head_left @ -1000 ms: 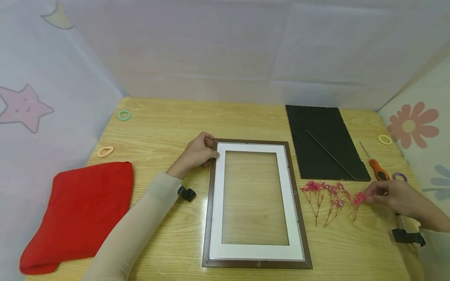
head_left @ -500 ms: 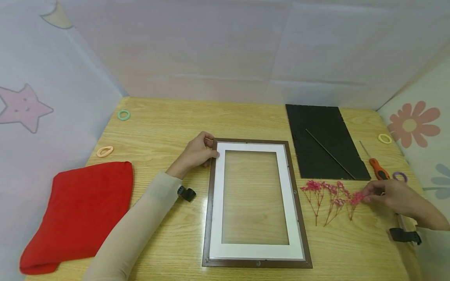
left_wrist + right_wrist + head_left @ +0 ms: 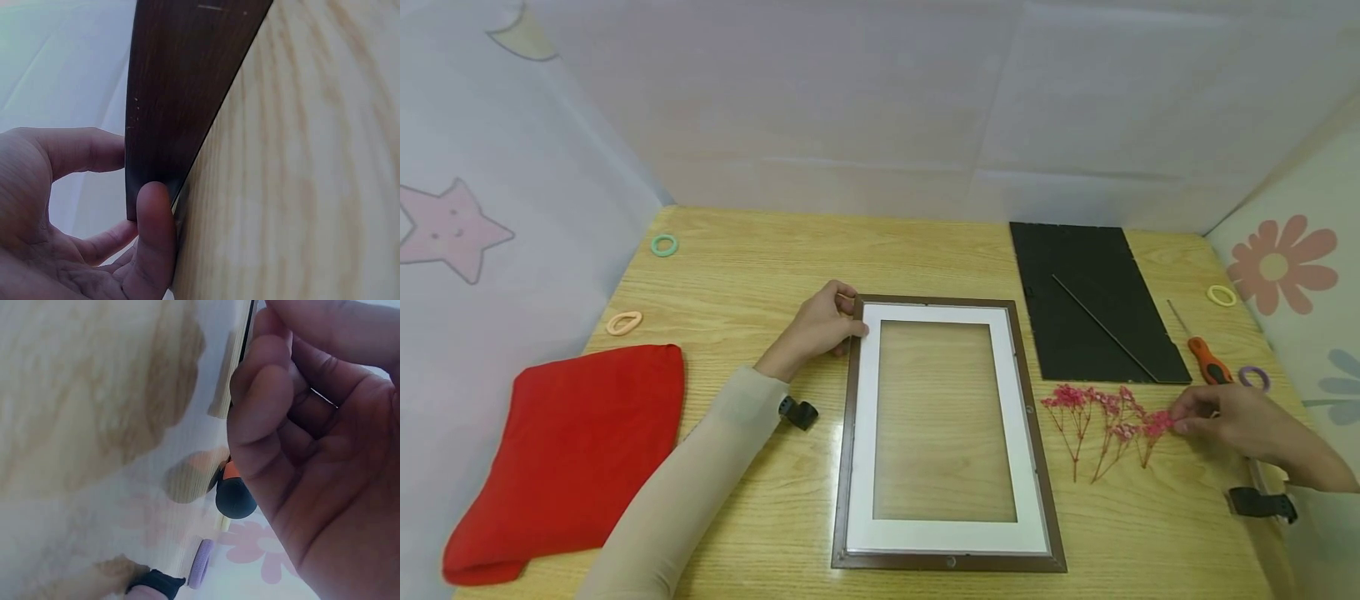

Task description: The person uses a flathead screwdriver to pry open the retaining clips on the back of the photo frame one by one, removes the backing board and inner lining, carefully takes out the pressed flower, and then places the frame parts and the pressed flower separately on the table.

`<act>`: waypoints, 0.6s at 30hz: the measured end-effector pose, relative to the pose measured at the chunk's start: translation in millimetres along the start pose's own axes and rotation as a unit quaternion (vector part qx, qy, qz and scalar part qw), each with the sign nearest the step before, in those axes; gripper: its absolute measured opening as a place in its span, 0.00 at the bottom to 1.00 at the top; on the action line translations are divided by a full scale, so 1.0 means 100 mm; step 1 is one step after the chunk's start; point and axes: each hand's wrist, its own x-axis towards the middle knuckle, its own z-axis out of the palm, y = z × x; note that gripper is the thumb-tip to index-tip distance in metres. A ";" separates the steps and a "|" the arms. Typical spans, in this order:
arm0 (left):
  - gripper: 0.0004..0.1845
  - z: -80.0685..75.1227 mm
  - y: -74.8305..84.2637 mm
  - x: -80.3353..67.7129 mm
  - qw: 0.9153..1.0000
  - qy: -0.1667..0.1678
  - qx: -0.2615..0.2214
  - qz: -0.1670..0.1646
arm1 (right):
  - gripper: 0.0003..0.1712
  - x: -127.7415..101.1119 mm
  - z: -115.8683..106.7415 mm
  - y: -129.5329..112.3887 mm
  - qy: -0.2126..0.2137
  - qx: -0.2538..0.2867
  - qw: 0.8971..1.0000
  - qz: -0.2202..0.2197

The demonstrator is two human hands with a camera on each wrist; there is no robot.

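Note:
In the head view a brown picture frame (image 3: 1000,563) with a white mat (image 3: 951,536) lies on the table. My left hand (image 3: 820,325) grips its upper left corner, thumb on top. From the left wrist, the frame's dark side shows between thumb and fingers. Right of the frame, my right hand (image 3: 1232,421) pinches the pink head of a dried flower sprig (image 3: 1156,423) between thumb and index finger. Two similar pink sprigs (image 3: 1070,398) lie to its left, and the held one overlaps the nearer in this view. The right wrist view shows curled fingers, with the sprig out of sight.
A black board (image 3: 1097,317) with a thin rod (image 3: 1101,327) across it lies behind the sprigs. Beyond my right hand are an orange screwdriver (image 3: 1208,362) and a purple ring (image 3: 1253,378). A folded red cloth (image 3: 580,454) lies at left, with small rings (image 3: 624,323) behind it.
My right hand has shifted slightly left with the sprig, bringing it closer to the other two. The left hand and the frame stay in place.

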 end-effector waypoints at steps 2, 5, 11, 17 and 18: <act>0.33 0.00 0.00 0.00 1.000 -0.001 0.000 -0.001 | 0.03 0.00 -0.01 -0.01 -0.001 0.000 1.000 0.008; 0.34 0.00 0.01 0.00 1.000 -0.001 0.001 0.000 | 0.02 -0.01 -0.01 -0.02 -0.005 0.001 1.000 0.011; 0.34 0.00 0.00 0.01 1.000 0.002 0.008 0.004 | 0.02 0.00 -0.02 -0.03 -0.014 0.004 0.999 0.030; 0.34 0.00 -0.01 0.01 1.000 0.003 0.007 0.004 | 0.02 0.01 -0.03 -0.05 -0.006 -0.007 0.999 0.031; 0.34 0.00 -0.01 0.00 1.000 0.003 0.007 0.003 | 0.02 0.02 -0.03 -0.06 0.002 -0.011 1.000 0.028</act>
